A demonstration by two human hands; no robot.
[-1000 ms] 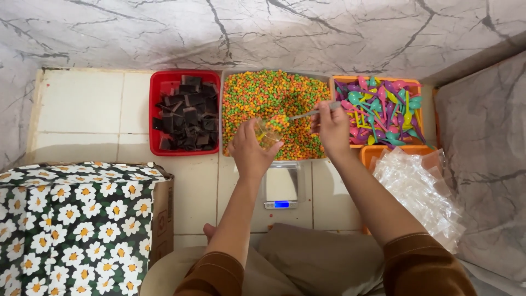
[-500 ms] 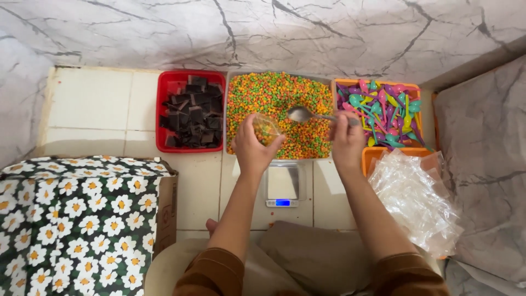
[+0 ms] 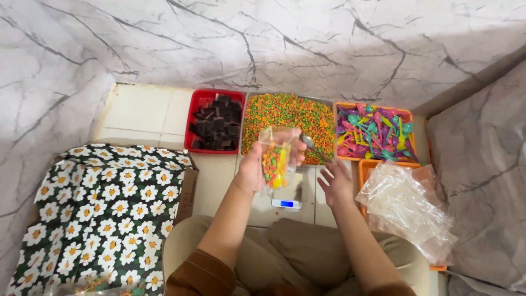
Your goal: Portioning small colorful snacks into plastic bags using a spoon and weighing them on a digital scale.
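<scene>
We are holding a small clear plastic bag [image 3: 275, 159] of orange, green and yellow sweets in our left hand [image 3: 255, 171], fingers wrapped around it, lifting it above the small digital scale with a blue display [image 3: 287, 195]. Our right hand [image 3: 335, 183] is hovering just right of the bag, fingers spread wide and gripping nothing.

Taking the large metal tray heaped with tiny orange, green and yellow sweets [image 3: 285, 115] as our landmark: a metal spoon [image 3: 310, 144] is lying at its near right edge. Just left of it, a red plastic tray [image 3: 193, 123] is holding dark brown square pieces [image 3: 215, 125]. Just right of it, an orange plastic tray [image 3: 406, 116] is carrying small plastic spoons in purple, teal, pink and yellow [image 3: 373, 131]. Nearer to us and right of the landmark, a loose pile of empty clear plastic bags [image 3: 408, 209] is spilling over a second orange tray [image 3: 365, 167].

Well to the left, a cardboard box [image 3: 188, 192] is sitting under a black cloth printed with white daisies [image 3: 98, 211].

All of this is resting on a cream tiled floor [image 3: 142, 112], and grey-veined white marble-patterned walls [image 3: 263, 44] are closing in behind and at both sides.
</scene>
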